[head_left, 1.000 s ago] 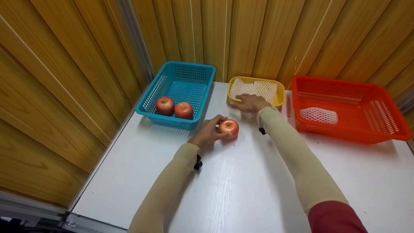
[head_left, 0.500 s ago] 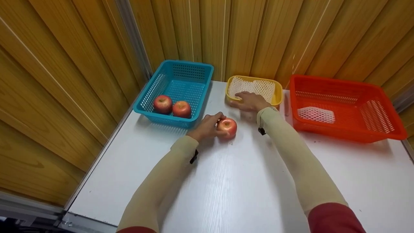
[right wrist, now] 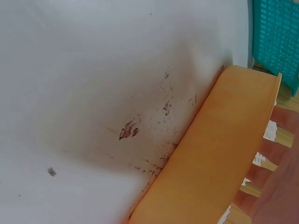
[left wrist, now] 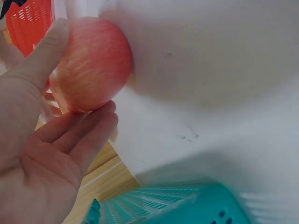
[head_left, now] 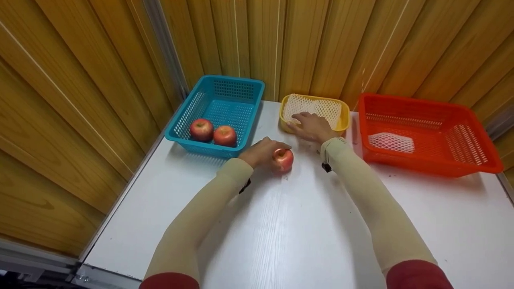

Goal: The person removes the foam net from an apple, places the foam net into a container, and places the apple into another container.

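Note:
In the head view my left hand (head_left: 263,151) holds a red apple (head_left: 283,159) from its left side, low at the white table. The left wrist view shows the thumb on one side of the apple (left wrist: 91,65) and the fingertips on the other. My right hand (head_left: 314,127) reaches over the front rim of a small yellow basket (head_left: 341,129), its fingers spread over white foam fruit nets (head_left: 329,110). In the right wrist view the basket's wall (right wrist: 205,149) hides part of those fingers.
A blue basket (head_left: 245,120) with two apples (head_left: 201,129) stands at the back left. On the right, a red basket (head_left: 433,165) holds a pinkish-white foam net (head_left: 391,142). Wooden panels (head_left: 257,40) rise behind the table (head_left: 305,241).
My left hand has turned over the apple, its back now more upward and its fingers farther across the top. My right hand stays at the yellow basket with only a slight shift.

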